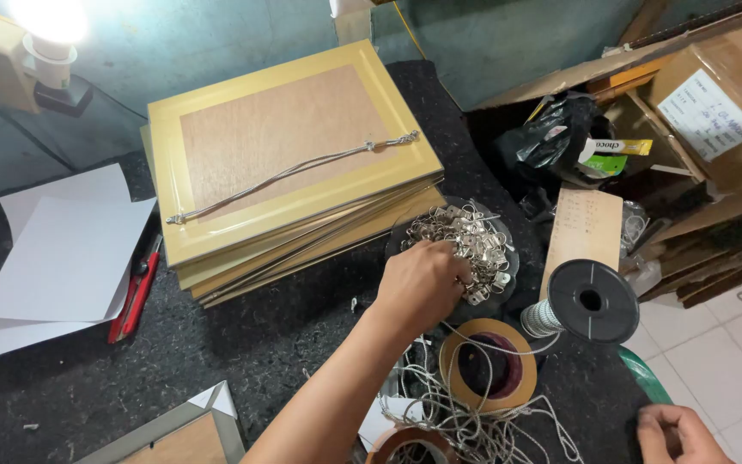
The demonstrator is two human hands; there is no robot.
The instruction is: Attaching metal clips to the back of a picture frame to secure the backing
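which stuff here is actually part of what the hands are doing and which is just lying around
In use:
- left hand, digging into the pile of metal hanger clips
- stack of picture frames with hanging cord
- loose cord
- cord spool

Lying about:
- white paper sheets
- red cutter
- tape roll
- lamp
- cardboard boxes

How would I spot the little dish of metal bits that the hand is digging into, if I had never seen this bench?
Start at the tall stack of yellow picture frames lying backs-up on the dark bench. Just off its lower right corner sits a round dark dish, heaped with small silvery metal hangers, where the left hand reaches in. Unlike the tape roll and black spool nearby, it glitters.
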